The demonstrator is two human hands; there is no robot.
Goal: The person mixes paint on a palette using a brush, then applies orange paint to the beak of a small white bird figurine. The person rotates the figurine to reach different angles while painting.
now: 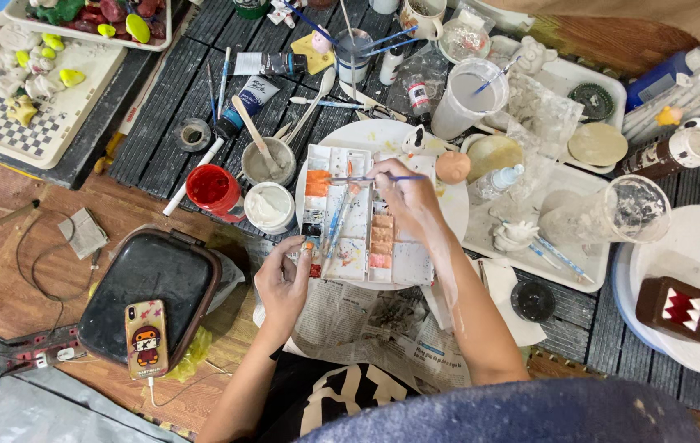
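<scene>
My right hand (pixel 403 197) holds a thin blue-handled brush (pixel 366 179) with its tip over the orange wells of a white paint palette (pixel 358 217). The palette lies on a round white plate (pixel 448 205). My left hand (pixel 284 279) pinches a small object tipped with orange at the palette's lower left edge; what it is I cannot make out. Several other brushes (pixel 335 226) lie across the palette. Newspaper (pixel 366 320) covers my lap below the palette.
A red paint cup (pixel 212 189), a white paint cup (pixel 269 205) and a grey cup with a stick (pixel 268 160) stand left of the palette. A black tray (pixel 149 287) holds a phone (pixel 146 336). Clay figures, paint tubes, markers (pixel 695 90), plastic cups and a brown toothed figure (pixel 678 308) surround the work area.
</scene>
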